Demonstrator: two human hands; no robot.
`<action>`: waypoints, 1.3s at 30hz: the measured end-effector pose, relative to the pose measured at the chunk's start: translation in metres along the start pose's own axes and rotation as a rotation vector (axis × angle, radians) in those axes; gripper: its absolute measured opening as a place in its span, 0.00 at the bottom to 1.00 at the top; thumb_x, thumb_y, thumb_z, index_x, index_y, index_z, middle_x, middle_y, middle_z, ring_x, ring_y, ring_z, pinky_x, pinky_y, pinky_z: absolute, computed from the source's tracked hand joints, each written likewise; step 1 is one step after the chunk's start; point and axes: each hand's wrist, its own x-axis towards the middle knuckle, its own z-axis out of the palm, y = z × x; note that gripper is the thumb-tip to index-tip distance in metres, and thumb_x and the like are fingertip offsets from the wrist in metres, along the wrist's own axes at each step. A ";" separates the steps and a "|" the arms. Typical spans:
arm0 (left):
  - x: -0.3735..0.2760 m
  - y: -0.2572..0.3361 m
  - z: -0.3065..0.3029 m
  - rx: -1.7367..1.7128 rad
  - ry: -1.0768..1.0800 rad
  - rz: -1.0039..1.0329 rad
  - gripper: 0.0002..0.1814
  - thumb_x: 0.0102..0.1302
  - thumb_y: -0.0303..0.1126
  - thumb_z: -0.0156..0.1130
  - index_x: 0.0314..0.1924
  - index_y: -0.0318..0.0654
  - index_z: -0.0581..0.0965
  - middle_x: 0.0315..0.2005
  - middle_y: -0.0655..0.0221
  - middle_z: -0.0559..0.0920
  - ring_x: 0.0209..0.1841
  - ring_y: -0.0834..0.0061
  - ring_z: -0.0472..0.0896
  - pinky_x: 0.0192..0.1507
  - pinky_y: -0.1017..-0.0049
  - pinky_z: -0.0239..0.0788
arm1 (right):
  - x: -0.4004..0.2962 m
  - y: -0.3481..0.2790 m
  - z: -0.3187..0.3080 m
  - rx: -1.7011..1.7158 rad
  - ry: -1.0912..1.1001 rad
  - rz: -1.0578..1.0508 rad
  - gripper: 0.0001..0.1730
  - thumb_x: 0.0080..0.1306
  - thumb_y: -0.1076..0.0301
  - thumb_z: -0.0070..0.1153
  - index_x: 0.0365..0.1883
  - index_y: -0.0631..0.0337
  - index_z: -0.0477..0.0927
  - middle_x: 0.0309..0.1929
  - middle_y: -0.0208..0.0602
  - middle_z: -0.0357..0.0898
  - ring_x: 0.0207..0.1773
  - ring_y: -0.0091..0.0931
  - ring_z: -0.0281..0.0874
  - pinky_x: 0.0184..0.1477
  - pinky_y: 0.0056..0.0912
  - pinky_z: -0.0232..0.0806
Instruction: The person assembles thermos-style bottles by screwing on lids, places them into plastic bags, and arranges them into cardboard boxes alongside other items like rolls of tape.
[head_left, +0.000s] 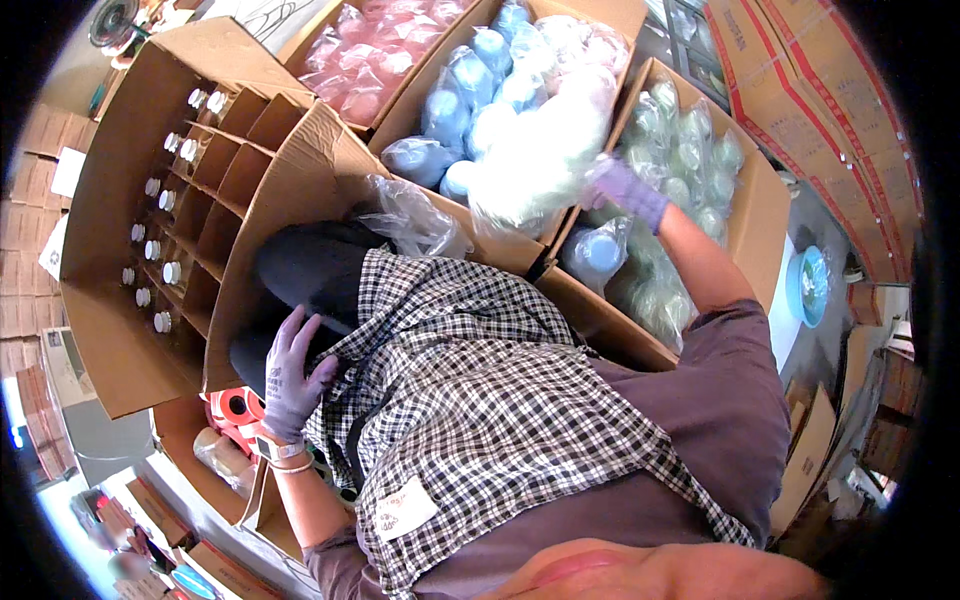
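Observation:
My right hand (619, 187), in a thin purple glove, touches a plastic-wrapped pale green item (525, 169) at the near right corner of a carton of blue wrapped items (446, 112); its fingertips are partly hidden. My left hand (296, 371), gloved too, hovers over my lap with fingers apart and nothing in it. Left of my knees, a divided cardboard carton (142, 367) holds several white-capped bottles (171, 271) in its cells. One blue wrapped item (600, 251) lies in the right carton among pale green wrapped ones (660, 292).
A carton of pink wrapped items (375, 60) stands at the top. Loose clear plastic film (420, 217) lies by my knees. Below the divided carton, another box holds red-rimmed rolls (236, 405). A blue basin (808, 286) and stacked cartons (810, 112) are at the right.

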 end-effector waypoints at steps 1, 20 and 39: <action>-0.004 -0.001 -0.005 0.012 0.015 -0.030 0.34 0.66 0.47 0.67 0.68 0.37 0.73 0.70 0.48 0.70 0.71 0.46 0.69 0.72 0.57 0.60 | 0.021 0.014 0.000 -0.308 -0.124 -0.033 0.10 0.69 0.64 0.56 0.38 0.61 0.84 0.30 0.38 0.87 0.30 0.30 0.86 0.30 0.32 0.77; -0.053 0.002 -0.006 -0.082 0.083 -0.230 0.42 0.72 0.64 0.53 0.69 0.33 0.72 0.71 0.45 0.68 0.70 0.43 0.68 0.72 0.54 0.58 | 0.183 -0.002 -0.037 -1.529 -0.847 0.017 0.19 0.61 0.54 0.64 0.49 0.46 0.87 0.48 0.36 0.87 0.52 0.36 0.83 0.52 0.42 0.76; -0.034 0.048 0.013 -0.051 0.134 -0.149 0.40 0.70 0.62 0.58 0.67 0.35 0.74 0.69 0.49 0.72 0.71 0.45 0.68 0.72 0.54 0.58 | 0.087 0.148 0.006 -1.538 -0.393 0.200 0.23 0.65 0.47 0.61 0.54 0.46 0.88 0.58 0.36 0.86 0.61 0.35 0.83 0.55 0.52 0.74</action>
